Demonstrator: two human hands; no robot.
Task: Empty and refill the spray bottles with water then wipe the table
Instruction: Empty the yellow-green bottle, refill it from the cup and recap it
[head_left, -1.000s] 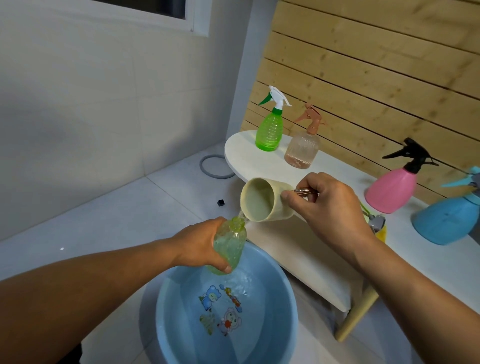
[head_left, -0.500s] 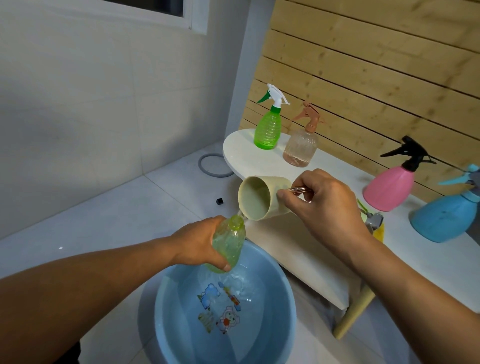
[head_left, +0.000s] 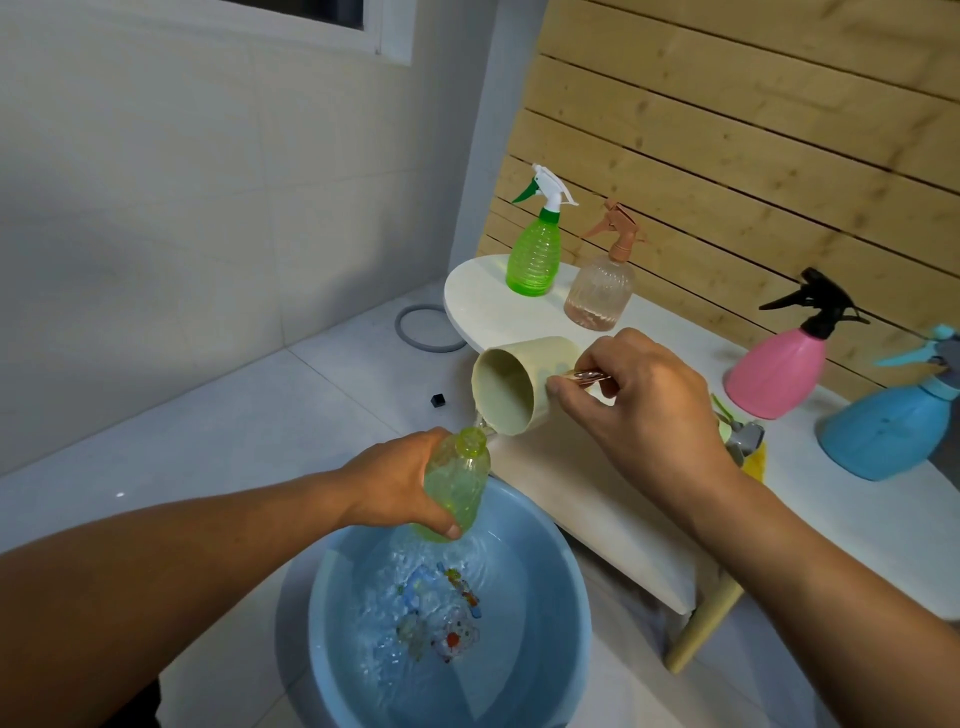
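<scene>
My left hand (head_left: 397, 483) grips an open yellow-green bottle (head_left: 460, 483) with no spray head, held over the blue basin (head_left: 561, 582). My right hand (head_left: 639, 410) holds a beige cup (head_left: 511, 392) by its handle, tipped on its side with the mouth facing left. A thin stream of water runs from the cup's lip into the bottle's neck. The basin holds rippling water over a cartoon print. On the white table (head_left: 831, 519) stand a green spray bottle (head_left: 535, 249), a clear pink-tinted one (head_left: 602, 291), a pink one (head_left: 779, 374) and a blue one (head_left: 888, 426).
A spray head and a yellow object (head_left: 748, 447) lie on the table behind my right wrist. A grey ring (head_left: 426, 330) and a small black cube (head_left: 439, 400) lie on the tiled floor. A wooden slat wall backs the table; a table leg (head_left: 701, 629) stands right of the basin.
The cup has tilted a little further and the water in the basin is more disturbed. Both hands stay in nearly the same place.
</scene>
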